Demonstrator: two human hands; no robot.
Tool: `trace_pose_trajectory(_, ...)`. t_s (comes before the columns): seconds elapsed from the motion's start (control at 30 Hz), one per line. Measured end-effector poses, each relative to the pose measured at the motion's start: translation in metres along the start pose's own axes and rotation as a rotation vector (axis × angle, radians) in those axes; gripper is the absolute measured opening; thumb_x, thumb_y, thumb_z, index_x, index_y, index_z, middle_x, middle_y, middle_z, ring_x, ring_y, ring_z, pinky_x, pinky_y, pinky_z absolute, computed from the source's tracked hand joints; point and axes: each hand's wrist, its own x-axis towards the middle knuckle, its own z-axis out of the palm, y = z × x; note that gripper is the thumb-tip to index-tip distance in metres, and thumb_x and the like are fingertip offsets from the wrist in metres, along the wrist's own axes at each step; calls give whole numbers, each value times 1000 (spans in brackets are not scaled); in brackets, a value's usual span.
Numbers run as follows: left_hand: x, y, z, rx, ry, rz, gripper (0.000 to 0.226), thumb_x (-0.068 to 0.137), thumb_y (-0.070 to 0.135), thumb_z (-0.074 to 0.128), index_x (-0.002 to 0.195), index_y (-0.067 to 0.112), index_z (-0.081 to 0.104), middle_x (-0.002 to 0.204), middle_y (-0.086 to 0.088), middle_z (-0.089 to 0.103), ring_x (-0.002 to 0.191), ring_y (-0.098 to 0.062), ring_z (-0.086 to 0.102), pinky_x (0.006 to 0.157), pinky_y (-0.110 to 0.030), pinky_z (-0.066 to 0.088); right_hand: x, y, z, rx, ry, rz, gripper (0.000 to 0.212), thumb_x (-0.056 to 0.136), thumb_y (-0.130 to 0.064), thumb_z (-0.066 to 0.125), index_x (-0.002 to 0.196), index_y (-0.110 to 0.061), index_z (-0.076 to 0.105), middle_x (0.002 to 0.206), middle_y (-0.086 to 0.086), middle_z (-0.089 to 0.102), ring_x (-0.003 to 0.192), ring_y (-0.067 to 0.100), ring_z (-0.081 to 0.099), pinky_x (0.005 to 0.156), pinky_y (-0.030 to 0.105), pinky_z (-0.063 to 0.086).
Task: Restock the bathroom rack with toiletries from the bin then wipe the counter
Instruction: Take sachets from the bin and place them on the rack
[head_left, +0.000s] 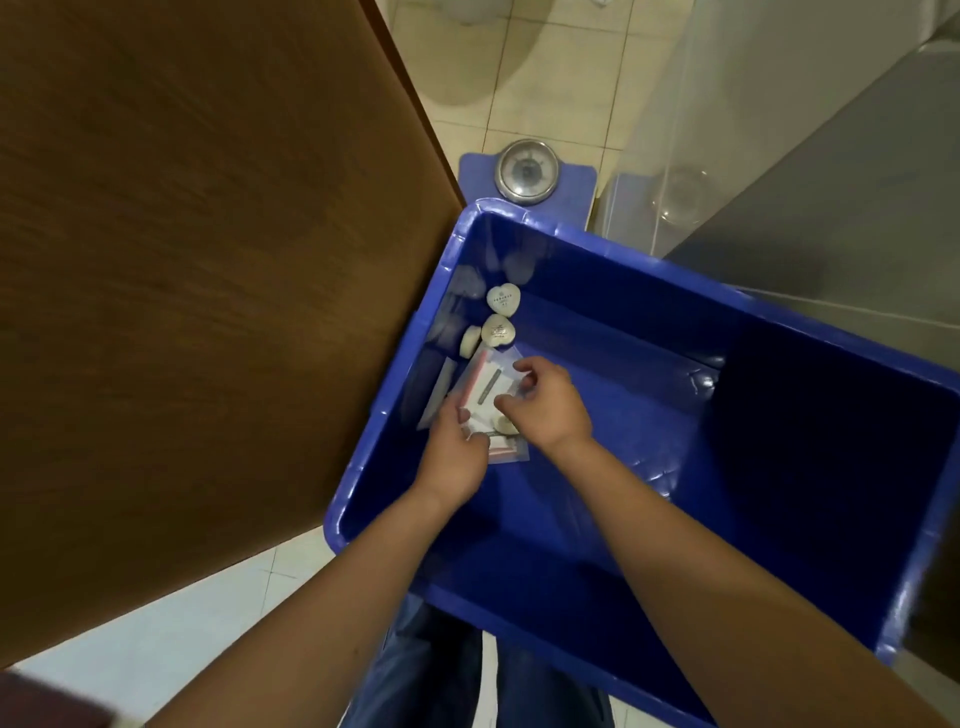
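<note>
Room: brown wood-grain door (182, 286) fills the left side, its edge just beside the bin's left wall. Beige tiled floor (545, 78) beyond and below it. On the right, a grey wall (857, 182) behind a glass panel (701, 130).

Blue plastic bin (649, 265): big, deep, rectangular, glossy walls, right half in shadow. It sits in front of the person, over their jeans (431, 675). Most of the bin floor is bare, and everything in it lies along the left wall, toward the far-left corner.

Blue bathroom scale (475, 171) on the floor just past the bin's far-left corner, with its round metal dial (527, 171) facing up.

Both forearms reach in over the near edge.
- left hand (457, 452): fingers curled, gripping the near end of the clear packets (488, 387).
- right hand (550, 410): thumb and forefinger bent, pinching the same packets at their right edge.

The packets are flat, see-through and stacked or overlapping against the left wall, with a pink strip and a grey stick-like item visible inside. Can't tell how many there are. A small pale round piece (506, 425) shows between the hands.

Heart-shaped white soaps in the far-left corner: one (503, 300) lies flat with small print on top. A second (497, 331) is just nearer, touching the packets' far end. A third pale piece (470, 340) stands on edge against the left wall.
</note>
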Motion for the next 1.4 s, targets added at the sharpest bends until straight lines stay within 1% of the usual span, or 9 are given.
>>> trace_pose_trajectory(0.13, 15, -1, 10, -38, 30, -33, 54, 93, -5, 42, 143, 13, 34, 106, 10, 50, 97, -9, 53, 66, -10, 44, 20, 5, 2, -97, -26, -10, 56, 84, -25, 65, 137, -23, 47, 133, 5, 42, 118, 24, 50, 92, 36, 49)
trace_pose_trajectory(0.37, 31, -9, 19, -49, 86, -63, 45, 93, -6, 44, 136, 8, 40, 98, 10, 54, 79, 1, 50, 59, -4, 43, 41, 9, 8, -243, -52, 1, 43, 81, -29, 66, 122, -20, 54, 129, 5, 39, 113, 27, 51, 80, 34, 49)
trace_pose_trajectory(0.5, 34, -9, 19, -67, 88, -84, 53, 93, -3, 46, 143, 10, 34, 115, 4, 54, 79, 1, 50, 54, -2, 42, 39, 9, 10, -212, 39, -102, 15, 79, -26, 66, 92, -19, 60, 107, -1, 56, 104, 20, 49, 72, 31, 45)
trace_pose_trajectory(0.6, 30, -3, 20, -63, 105, -69, 54, 92, -2, 50, 142, 12, 35, 109, 6, 54, 79, 2, 51, 52, 0, 41, 33, 6, 9, 60, -49, -63, 9, 75, -18, 64, 75, -21, 56, 74, -5, 60, 74, 18, 55, 61, 38, 48)
trace_pose_trajectory(0.8, 21, 7, 19, -27, 151, -28, 61, 87, 3, 61, 140, 14, 35, 118, 3, 53, 101, -11, 54, 69, -12, 42, 21, 1, -5, 304, -29, 34, 15, 85, -10, 49, 72, -16, 51, 68, 0, 55, 64, 16, 50, 60, 31, 41)
trace_pose_trajectory(0.97, 19, 1, 15, 101, 93, -73, 43, 88, 3, 61, 128, 12, 49, 117, -6, 61, 106, -20, 60, 89, -35, 52, 20, -3, -4, 172, -208, 66, 12, 84, -15, 53, 72, -14, 56, 69, 2, 56, 70, 20, 52, 64, 33, 44)
trace_pose_trajectory(1.17, 24, -10, 6, 271, -14, -218, 25, 92, 4, 51, 114, 14, 44, 97, -3, 55, 96, -27, 61, 82, -46, 57, 24, -22, 12, 137, -193, 2, 12, 83, -29, 62, 76, -23, 70, 86, -1, 72, 87, 19, 66, 83, 39, 54)
trace_pose_trajectory(1.3, 30, -20, 2, 292, -36, -231, 29, 89, 7, 49, 117, 13, 45, 106, -8, 59, 96, -28, 62, 82, -48, 57, 31, -36, 29, -44, -262, 41, 35, 80, -40, 59, 58, -13, 56, 62, 1, 57, 69, 22, 55, 63, 37, 44)
trace_pose_trajectory(1.4, 35, -27, 0, 312, -43, -234, 32, 88, 8, 48, 119, 15, 46, 106, -9, 60, 95, -27, 63, 82, -48, 57, 37, -43, 39, -157, -261, 72, 36, 77, -51, 59, 60, -20, 54, 71, 1, 61, 79, 23, 57, 62, 31, 37)
